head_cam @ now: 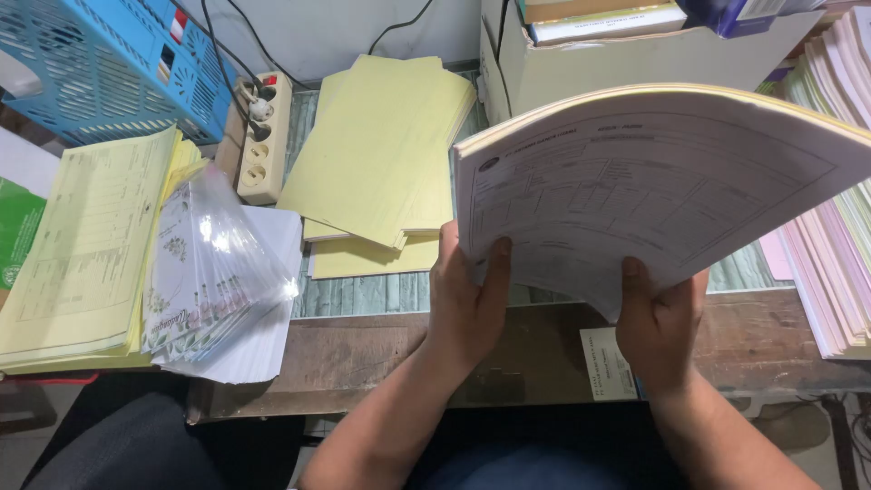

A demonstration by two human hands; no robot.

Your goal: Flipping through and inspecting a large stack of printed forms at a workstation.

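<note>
Both hands grip a thick stack of white printed paper forms (pixel 662 191), raised above the wooden desk's (pixel 363 354) front edge. The left hand (pixel 464 304) pinches its lower left corner, thumb on top; the right hand (pixel 658 322) clasps the bottom edge likewise.

Both bare forearms are extended from six o'clock toward twelve. The left hand (pixel 464 304) is raised with its thumb laid upward and fingers curled behind. The right hand (pixel 658 319) is held at three o'clock of it, likewise clamped, thumb uppermost.
</note>
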